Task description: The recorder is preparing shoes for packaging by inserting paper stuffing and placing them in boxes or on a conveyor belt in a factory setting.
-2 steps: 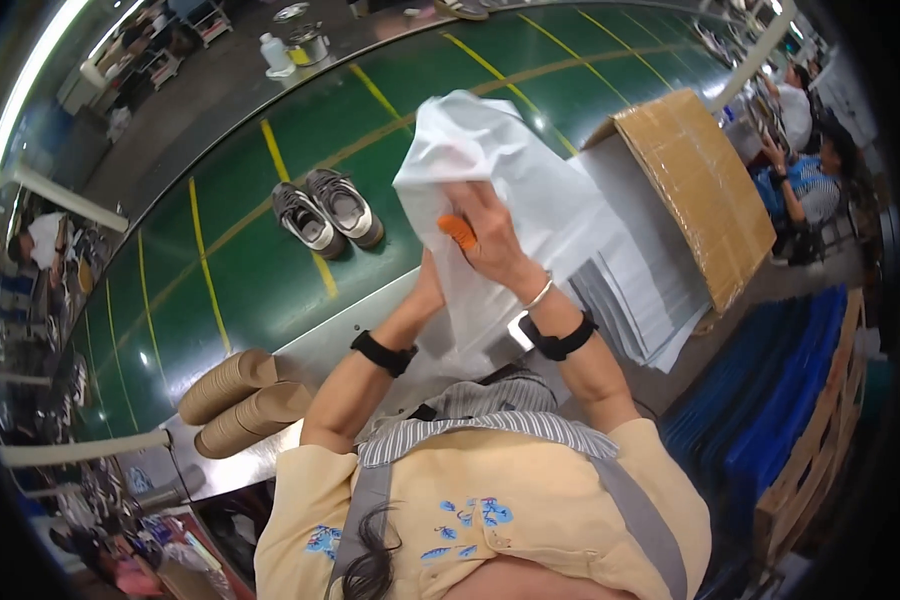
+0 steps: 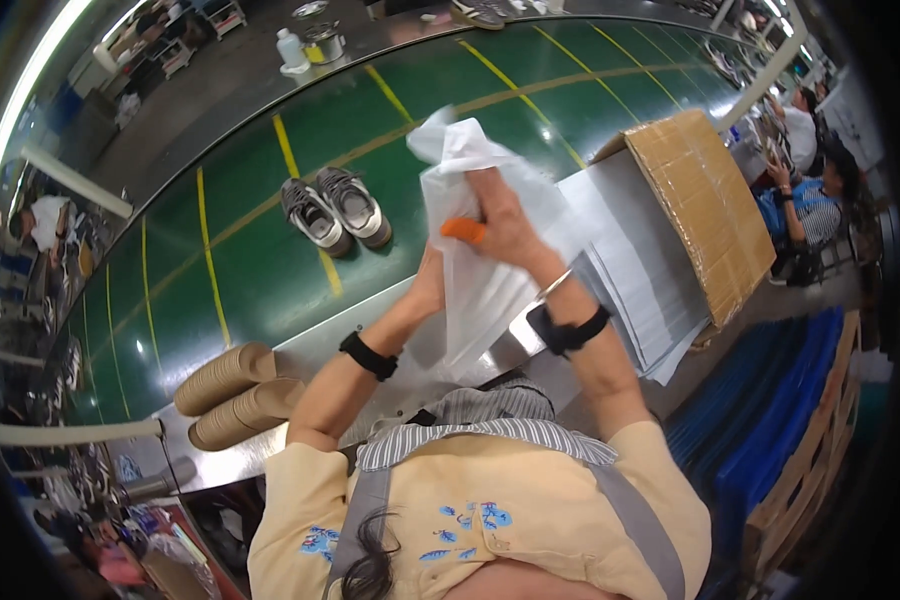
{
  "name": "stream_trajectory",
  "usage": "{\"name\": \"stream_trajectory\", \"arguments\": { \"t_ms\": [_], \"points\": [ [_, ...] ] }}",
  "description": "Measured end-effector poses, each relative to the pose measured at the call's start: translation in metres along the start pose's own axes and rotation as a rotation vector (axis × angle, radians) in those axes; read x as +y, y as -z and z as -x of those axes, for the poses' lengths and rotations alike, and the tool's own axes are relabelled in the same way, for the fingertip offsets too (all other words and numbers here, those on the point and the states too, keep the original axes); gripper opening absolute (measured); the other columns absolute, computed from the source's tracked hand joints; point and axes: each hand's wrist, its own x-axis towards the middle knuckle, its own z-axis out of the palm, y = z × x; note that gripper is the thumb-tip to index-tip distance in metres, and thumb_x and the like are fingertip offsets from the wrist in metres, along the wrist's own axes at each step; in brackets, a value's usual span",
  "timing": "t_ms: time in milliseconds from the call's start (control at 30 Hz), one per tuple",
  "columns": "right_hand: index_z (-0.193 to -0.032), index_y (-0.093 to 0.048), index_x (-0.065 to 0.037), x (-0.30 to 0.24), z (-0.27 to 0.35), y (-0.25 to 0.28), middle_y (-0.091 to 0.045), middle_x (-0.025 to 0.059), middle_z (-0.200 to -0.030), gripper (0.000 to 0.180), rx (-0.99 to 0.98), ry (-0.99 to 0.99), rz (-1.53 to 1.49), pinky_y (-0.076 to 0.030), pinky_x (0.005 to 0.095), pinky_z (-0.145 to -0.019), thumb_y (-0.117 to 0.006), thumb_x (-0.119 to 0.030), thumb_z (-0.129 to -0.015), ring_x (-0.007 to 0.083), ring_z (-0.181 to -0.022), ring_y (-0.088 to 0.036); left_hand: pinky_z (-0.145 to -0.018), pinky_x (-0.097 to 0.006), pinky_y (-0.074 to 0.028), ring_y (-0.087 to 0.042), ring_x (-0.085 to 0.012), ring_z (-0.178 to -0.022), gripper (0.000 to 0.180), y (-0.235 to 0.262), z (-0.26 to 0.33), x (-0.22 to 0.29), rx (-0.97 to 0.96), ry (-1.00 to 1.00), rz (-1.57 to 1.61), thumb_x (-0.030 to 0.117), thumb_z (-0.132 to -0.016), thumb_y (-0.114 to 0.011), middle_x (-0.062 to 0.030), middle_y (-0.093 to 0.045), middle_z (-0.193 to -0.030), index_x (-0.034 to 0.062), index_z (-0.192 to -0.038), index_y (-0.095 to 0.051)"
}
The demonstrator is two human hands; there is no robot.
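Note:
A thin white bag [image 2: 475, 290] hangs in front of me, crumpled at its top. My right hand [image 2: 505, 225] grips its upper part, with an orange cover on one finger. Behind the bag my left hand [image 2: 428, 290] holds the lower part and is mostly hidden by it. Both wrists wear black bands. A pair of grey sneakers [image 2: 335, 212] stands side by side on the green conveyor belt [image 2: 240, 280], beyond the bag and to its left.
A stack of white sheets [image 2: 635, 290] lies at my right under a cardboard panel [image 2: 705, 205]. Two stacks of brown paper cups [image 2: 232, 395] lie at the left. Bottles and a tin [image 2: 310, 48] stand past the belt. Seated people [image 2: 805, 190] work at the far right.
The top of the bag has bunched up more under my right hand. The shoes and stacks have not moved.

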Motion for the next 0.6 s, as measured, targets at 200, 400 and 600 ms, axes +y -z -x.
{"name": "stream_trajectory", "arguments": {
  "t_ms": [200,400,600],
  "points": [
    [-0.128,-0.044,-0.004,-0.012,-0.066,0.005,-0.048,0.0214,-0.127,0.086,-0.314,0.178,0.371,-0.039,0.0451,-0.099,-0.084,-0.041,-0.062,0.0426,-0.116,-0.047,-0.097,-0.042,-0.042,-0.057,-0.0339,-0.108,0.059,0.034,0.010,0.026,-1.255,0.363,-0.598,0.043,-0.076,-0.073,-0.0198,-0.061,-0.115,0.0013,-0.116,-0.061],
    [-0.132,-0.025,-0.005,-0.054,-0.049,-0.031,-0.044,0.0136,-0.119,0.107,0.326,-0.093,-0.161,-0.041,0.0365,-0.095,-0.093,-0.028,-0.054,0.0240,-0.111,-0.047,-0.106,-0.039,-0.034,-0.044,-0.0255,-0.125,0.053,-0.016,0.038,0.032,-0.171,0.506,0.763,0.035,-0.093,-0.056,-0.0120,-0.042,-0.140,0.0056,-0.134,-0.041],
    [-0.143,-0.012,-0.008,-0.079,-0.008,-0.055,-0.036,0.0100,-0.129,0.105,0.654,-0.267,-0.224,-0.038,0.0332,-0.101,-0.084,-0.015,-0.068,0.0211,-0.119,-0.041,-0.085,-0.038,-0.052,-0.063,-0.0235,-0.092,0.024,0.078,-0.030,0.063,0.497,0.723,1.025,0.001,-0.073,-0.062,-0.0087,-0.064,-0.095,-0.0004,-0.097,-0.061]
  ]
}}
